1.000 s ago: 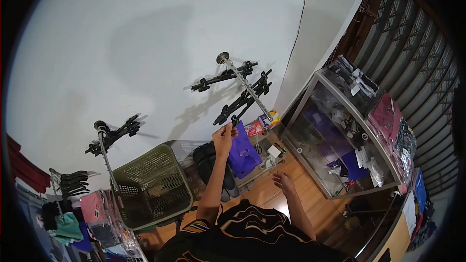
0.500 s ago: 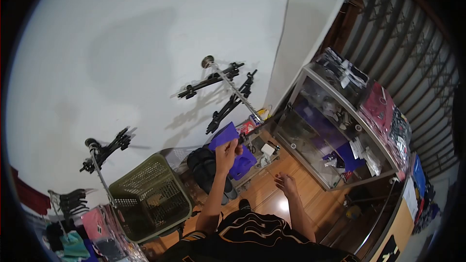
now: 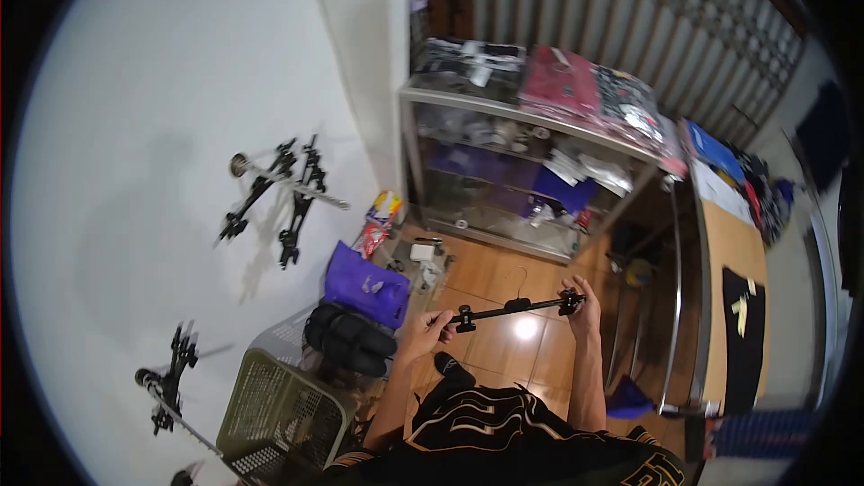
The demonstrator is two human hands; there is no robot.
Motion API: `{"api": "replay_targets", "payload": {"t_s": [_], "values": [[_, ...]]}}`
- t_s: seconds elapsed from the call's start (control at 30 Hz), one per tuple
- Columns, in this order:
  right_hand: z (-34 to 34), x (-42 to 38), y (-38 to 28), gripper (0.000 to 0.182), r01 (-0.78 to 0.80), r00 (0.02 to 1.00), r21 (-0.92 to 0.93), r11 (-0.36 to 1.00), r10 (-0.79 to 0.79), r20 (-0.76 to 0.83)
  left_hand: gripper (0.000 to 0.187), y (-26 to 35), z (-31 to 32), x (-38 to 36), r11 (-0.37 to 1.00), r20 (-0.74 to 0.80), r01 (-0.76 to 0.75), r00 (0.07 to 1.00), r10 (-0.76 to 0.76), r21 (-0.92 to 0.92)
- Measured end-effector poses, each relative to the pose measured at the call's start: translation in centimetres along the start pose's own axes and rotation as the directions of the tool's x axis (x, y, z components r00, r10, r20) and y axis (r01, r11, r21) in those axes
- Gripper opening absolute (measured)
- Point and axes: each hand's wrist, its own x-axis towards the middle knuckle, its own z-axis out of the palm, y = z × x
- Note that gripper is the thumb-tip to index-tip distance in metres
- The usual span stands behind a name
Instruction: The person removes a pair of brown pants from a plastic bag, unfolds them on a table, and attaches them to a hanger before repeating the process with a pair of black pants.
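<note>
A black clip hanger with a thin wire hook stretches between my hands, above the tiled floor. My left hand is closed around one end, beside a clip. At the other end, the fingers of my right hand grip the hanger by its second clip. No garment hangs from it. More black clip hangers hang from a metal wall rod at the left.
An olive basket stands by the wall, near a black padded bundle and a purple bag. Ahead is a glass cabinet topped with packed clothes. Right, a table bears a black garment.
The view has turned right. My right hand, free and partly spread before, has taken hold of the hanger's other end. My left hand has come away from near the wall rod with the hanger.
</note>
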Motion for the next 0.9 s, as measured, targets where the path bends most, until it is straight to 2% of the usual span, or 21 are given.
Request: {"api": "replay_targets", "payload": {"t_s": [0.07, 0.1, 0.2, 0.37, 0.57, 0.67, 0.8, 0.9], "values": [[-3.9, -4.5, -1.8, 0.044, 0.062, 0.997, -0.070, 0.996, -0.065, -0.044, 0.038, -0.1, 3.8, -0.8, 0.998, 0.055, 0.002, 0.998, -0.005, 0.066], [-5.1, -7.3, -3.0, 0.040, 0.060, 0.992, -0.041, 0.997, -0.064, -0.111, 0.037, -0.1, 5.8, -1.4, 0.996, 0.073, -0.011, 0.997, 0.004, 0.093], [-13.1, -14.4, -3.6, 0.038, 0.117, 0.969, -0.084, 0.990, -0.132, -0.210, 0.030, -1.8, 11.8, -3.0, 0.964, 0.187, -0.091, 0.981, 0.045, 0.248], [-25.2, -29.7, -5.1, 0.032, 0.197, 0.877, -0.097, 0.976, -0.220, -0.427, 0.026, -6.1, 23.2, -7.1, 0.961, 0.426, -0.122, 0.905, 0.004, 0.249], [-35.2, -47.1, -7.2, 0.027, 0.262, 0.687, -0.097, 0.960, -0.257, -0.680, 0.026, -10.9, 37.6, -13.3, 0.949, 0.699, -0.106, 0.701, -0.140, 0.296], [-37.6, -53.3, -8.1, 0.028, 0.329, 0.591, -0.095, 0.940, -0.283, -0.756, 0.022, -11.4, 43.6, -16.4, 0.955, 0.821, -0.170, 0.560, -0.110, 0.243], [-40.1, -57.9, -9.2, 0.020, 0.262, 0.518, -0.141, 0.955, -0.262, -0.815, 0.014, -13.1, 49.8, -17.2, 0.930, 0.886, -0.216, 0.426, -0.185, 0.298], [-41.9, -58.9, -9.8, 0.015, 0.305, 0.474, -0.118, 0.945, -0.258, -0.842, 0.014, -13.5, 54.2, -16.8, 0.914, 0.913, -0.272, 0.357, -0.195, 0.301]]}}
